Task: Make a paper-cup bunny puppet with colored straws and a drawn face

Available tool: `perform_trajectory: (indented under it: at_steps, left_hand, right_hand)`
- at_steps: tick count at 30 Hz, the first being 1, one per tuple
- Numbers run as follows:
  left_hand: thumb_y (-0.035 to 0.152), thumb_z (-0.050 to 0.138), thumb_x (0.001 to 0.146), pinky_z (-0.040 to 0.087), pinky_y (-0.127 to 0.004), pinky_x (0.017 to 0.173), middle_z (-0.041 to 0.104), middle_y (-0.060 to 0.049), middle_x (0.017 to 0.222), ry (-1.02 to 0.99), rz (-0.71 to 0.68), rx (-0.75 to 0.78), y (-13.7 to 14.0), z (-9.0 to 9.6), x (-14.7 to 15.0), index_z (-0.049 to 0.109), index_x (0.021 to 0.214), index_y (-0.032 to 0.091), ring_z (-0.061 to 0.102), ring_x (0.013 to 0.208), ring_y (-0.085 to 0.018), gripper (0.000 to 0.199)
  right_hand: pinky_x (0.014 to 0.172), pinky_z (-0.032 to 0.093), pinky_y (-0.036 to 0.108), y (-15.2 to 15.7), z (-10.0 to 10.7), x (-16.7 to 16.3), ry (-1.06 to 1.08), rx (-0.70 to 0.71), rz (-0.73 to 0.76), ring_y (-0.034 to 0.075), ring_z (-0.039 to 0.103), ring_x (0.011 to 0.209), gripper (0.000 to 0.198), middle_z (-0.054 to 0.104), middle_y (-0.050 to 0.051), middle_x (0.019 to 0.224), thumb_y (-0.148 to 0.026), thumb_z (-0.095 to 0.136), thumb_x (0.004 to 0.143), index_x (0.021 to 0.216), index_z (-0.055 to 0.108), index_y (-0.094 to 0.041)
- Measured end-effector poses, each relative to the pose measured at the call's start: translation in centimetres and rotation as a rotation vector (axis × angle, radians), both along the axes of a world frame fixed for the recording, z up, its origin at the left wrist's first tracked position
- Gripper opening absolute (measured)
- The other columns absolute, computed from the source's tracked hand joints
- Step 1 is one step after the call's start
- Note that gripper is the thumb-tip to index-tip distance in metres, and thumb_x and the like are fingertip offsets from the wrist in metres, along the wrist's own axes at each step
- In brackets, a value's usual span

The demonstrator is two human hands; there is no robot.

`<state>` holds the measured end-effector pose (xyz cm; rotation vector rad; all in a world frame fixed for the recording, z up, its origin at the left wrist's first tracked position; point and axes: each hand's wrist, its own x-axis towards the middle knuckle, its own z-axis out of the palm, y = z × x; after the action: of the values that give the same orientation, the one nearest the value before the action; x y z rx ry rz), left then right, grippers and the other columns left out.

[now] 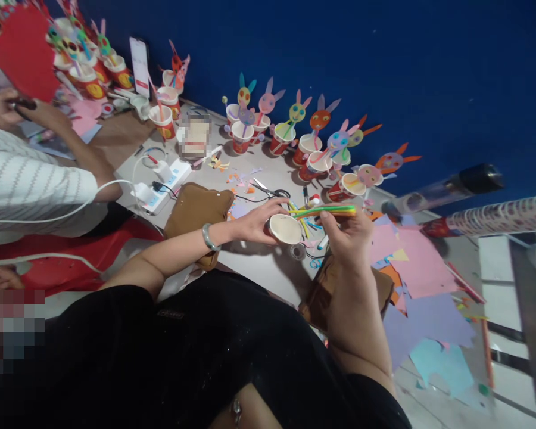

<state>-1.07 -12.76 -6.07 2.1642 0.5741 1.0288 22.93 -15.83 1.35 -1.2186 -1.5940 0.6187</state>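
My left hand (258, 223) is closed around the side of a paper cup (286, 230), whose pale open mouth tilts towards me. In my right hand (351, 234) a few thin green and yellow straws (315, 210) are pinched between thumb and fingers. They lie nearly level, and their left ends reach above the cup's rim; whether they touch it I cannot tell. On the table beyond my hands lie black-handled scissors (277, 192) among paper scraps. A small roll of clear tape (298, 251) sits just below the cup.
Red paper cups with paper rabbit heads (319, 120) line the blue wall. A power strip (167, 186) and brown cushions (199, 208) flank my left arm. Coloured paper sheets (429, 256) and stacked cups (504, 217) are at right. A co-worker's hands (2, 107) hold red paper (24, 53).
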Motion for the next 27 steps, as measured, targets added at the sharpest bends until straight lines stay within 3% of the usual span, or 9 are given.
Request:
perform_trajectory:
  at_steps: [6,12,17,27]
  left_hand:
    - [0.044,0.083,0.072,0.054,-0.049,0.103,0.068,-0.018,0.128,0.013,-0.088,-0.157,-0.8,1.0,0.4,0.061,0.129,0.018,0.068,0.117,-0.03,0.066]
    - [0.042,0.082,0.071,0.054,-0.045,0.101,0.069,-0.017,0.126,0.004,-0.111,-0.206,-1.2,2.5,0.7,0.063,0.122,0.017,0.067,0.115,-0.028,0.06]
    - [0.041,0.082,0.067,0.055,-0.043,0.093,0.07,-0.015,0.115,0.006,-0.128,-0.238,-1.0,2.7,0.7,0.064,0.117,0.017,0.068,0.104,-0.027,0.059]
    - [0.041,0.085,0.065,0.054,-0.044,0.096,0.071,-0.014,0.118,0.075,-0.203,-0.268,-1.0,3.3,0.2,0.064,0.116,0.018,0.067,0.107,-0.028,0.059]
  right_hand:
    - [0.053,0.056,0.029,0.5,0.5,-1.2,0.197,-0.029,0.005,0.012,0.059,0.05,0.03,0.065,-0.003,0.063,-0.051,0.08,0.082,0.084,0.068,-0.024]
    - [0.055,0.056,0.027,0.6,0.0,-1.5,0.252,-0.133,0.066,0.012,0.062,0.055,0.032,0.068,-0.003,0.069,-0.049,0.083,0.078,0.084,0.067,-0.023]
    - [0.055,0.052,0.026,0.2,-0.3,-2.1,0.146,-0.277,0.168,0.011,0.06,0.058,0.028,0.067,-0.003,0.068,-0.041,0.084,0.073,0.083,0.068,-0.021]
    - [0.058,0.046,0.026,0.4,0.1,-1.8,0.065,-0.389,0.287,0.011,0.057,0.06,0.023,0.066,-0.002,0.068,-0.036,0.082,0.073,0.082,0.069,-0.02]
